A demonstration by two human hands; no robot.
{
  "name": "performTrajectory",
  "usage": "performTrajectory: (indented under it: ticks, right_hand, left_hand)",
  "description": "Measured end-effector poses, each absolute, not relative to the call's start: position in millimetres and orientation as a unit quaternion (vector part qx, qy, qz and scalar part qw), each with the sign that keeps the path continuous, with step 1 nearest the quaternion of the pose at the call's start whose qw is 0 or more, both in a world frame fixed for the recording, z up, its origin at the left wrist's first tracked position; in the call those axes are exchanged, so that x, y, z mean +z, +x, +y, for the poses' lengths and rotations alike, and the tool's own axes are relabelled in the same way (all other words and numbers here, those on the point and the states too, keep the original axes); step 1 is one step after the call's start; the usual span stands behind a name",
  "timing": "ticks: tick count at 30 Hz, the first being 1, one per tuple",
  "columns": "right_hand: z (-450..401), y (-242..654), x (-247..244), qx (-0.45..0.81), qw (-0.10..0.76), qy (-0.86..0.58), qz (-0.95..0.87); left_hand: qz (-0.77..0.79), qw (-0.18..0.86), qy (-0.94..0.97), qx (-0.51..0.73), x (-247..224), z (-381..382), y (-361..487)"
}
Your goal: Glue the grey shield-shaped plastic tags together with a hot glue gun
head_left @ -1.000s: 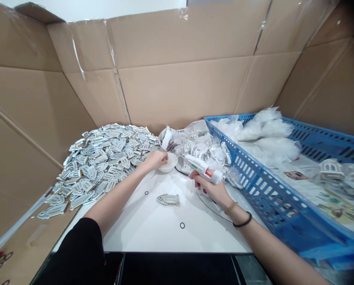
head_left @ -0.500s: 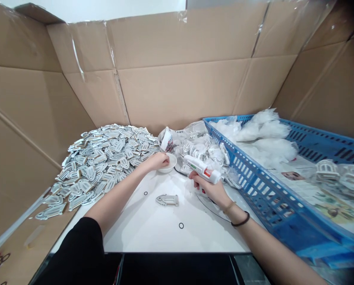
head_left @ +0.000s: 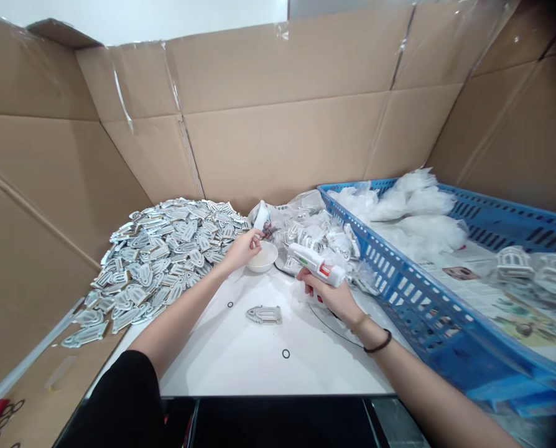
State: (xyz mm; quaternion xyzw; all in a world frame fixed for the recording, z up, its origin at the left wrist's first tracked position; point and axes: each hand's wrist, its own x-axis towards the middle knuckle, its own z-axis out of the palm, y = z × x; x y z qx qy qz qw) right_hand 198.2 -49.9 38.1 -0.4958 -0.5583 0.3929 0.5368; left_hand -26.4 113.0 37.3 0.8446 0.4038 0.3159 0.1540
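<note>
My right hand (head_left: 327, 292) is wrapped around a white glue gun (head_left: 315, 261) with an orange-red part near its rear, its nozzle end pointing up and left. My left hand (head_left: 244, 247) hovers at the left rim of a small white bowl (head_left: 262, 257), fingertips pinched together; whatever they hold is too small to make out. A single grey-and-white window-shaped piece (head_left: 264, 315) lies flat on the white table (head_left: 231, 367) in front of both hands. Two small dark rings, one (head_left: 286, 353) nearer me and one (head_left: 230, 305) farther left, lie on the tabletop.
A large heap of similar pieces (head_left: 166, 249) rises at the left. Bagged pieces (head_left: 319, 233) sit behind the glue gun. A blue plastic crate (head_left: 399, 289) holding white plastic bags (head_left: 418, 211) stands at the right. Cardboard walls (head_left: 287, 137) enclose the back and sides.
My left hand has lifted out of the bowl and shifted slightly left, fingers still pinched. My right hand keeps the glue gun in nearly the same place.
</note>
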Motion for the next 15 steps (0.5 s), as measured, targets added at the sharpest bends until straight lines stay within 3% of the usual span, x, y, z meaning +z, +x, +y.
performTrajectory:
  ticks: [9, 15]
  right_hand:
    - [-49, 199, 37, 0.392, 0.538, -0.493, -0.561]
    - [-48, 199, 36, 0.391, 0.54, -0.5, -0.553]
  left_hand:
    - [0.418, 0.215, 0.813, 0.344, 50, 80, -35]
    - [0.314, 0.354, 0.874, 0.113, 56, 25, -43]
